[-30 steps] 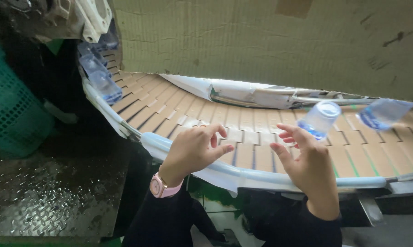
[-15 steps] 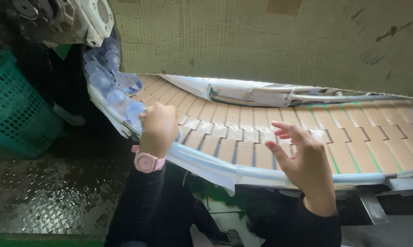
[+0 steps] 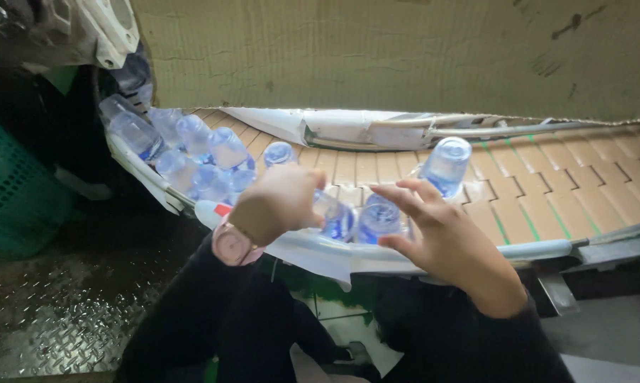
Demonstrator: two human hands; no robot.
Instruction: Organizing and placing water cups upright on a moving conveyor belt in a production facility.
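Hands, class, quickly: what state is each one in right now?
Left hand: closed on a clear plastic bottle lying on the conveyor belt.
Right hand: open, fingers spread, touching another bottle.

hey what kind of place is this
Most likely a bottling or packing line in a factory. Clear plastic bottles crowd a curved slatted conveyor belt, the left hand and right hand handle them, and the floor is wet metal tread plate.
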